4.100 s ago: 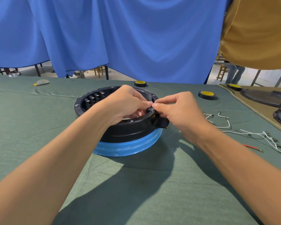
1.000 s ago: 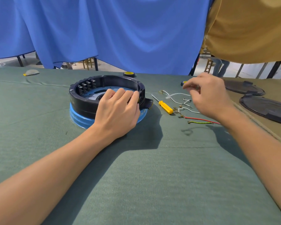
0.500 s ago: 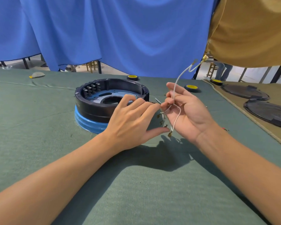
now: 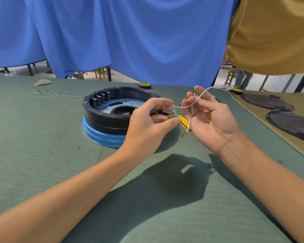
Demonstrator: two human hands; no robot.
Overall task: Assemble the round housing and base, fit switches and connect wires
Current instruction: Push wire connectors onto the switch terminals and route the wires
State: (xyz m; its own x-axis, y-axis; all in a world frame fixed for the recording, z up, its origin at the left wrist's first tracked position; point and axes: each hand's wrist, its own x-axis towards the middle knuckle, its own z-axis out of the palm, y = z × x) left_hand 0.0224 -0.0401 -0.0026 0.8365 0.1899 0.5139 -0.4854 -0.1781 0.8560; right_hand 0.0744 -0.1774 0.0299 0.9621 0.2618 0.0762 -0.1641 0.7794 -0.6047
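Left hand [image 4: 147, 125] pinches white wires [image 4: 181, 107]; right hand [image 4: 213, 120] fingers curl round same bundle, above counter [image 4: 42, 155]. Left hand hides right rim of black housing [image 4: 102, 118], seated on blue base [image 4: 98, 135]. Yellow screwdriver [image 4: 183, 121] partly hidden between hands. Tape roll [image 4: 145, 85] behind housing.

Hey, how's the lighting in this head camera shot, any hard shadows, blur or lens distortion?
Head view: bright light, with dark, fairly sharp shadows falling on the green cloth toward the camera; the wide lens stretches the forearms at the bottom edge; the thin white wire between left hand and right hand reads clearly, only slightly soft.
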